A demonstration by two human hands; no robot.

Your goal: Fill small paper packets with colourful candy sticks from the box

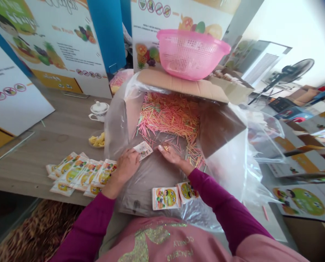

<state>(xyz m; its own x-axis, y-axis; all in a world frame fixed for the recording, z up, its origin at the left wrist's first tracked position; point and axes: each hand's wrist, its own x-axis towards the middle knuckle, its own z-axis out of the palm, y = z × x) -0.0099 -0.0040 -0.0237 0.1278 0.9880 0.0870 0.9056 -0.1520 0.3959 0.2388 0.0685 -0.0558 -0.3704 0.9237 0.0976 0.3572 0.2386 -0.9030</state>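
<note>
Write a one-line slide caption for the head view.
Left hand holding a small packet, right hand holding yellowish pieces, near pink and orange sticks in an open box.

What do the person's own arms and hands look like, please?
The left hand and right hand wear no gloves. The left sleeve and right sleeve are long and plain purple, ending short of the hands. A pink outer sleeve overlaps the right one higher up.

I see snug purple sleeves (225, 207) ending near the wrists, a wider dusty-pink sleeve (263, 249) over the right one, and a pink top (158, 251) bearing a glittery gold-green motif (139, 247) beside pale, upside-down lettering (183, 241) I can't read with certainty from here.
</note>
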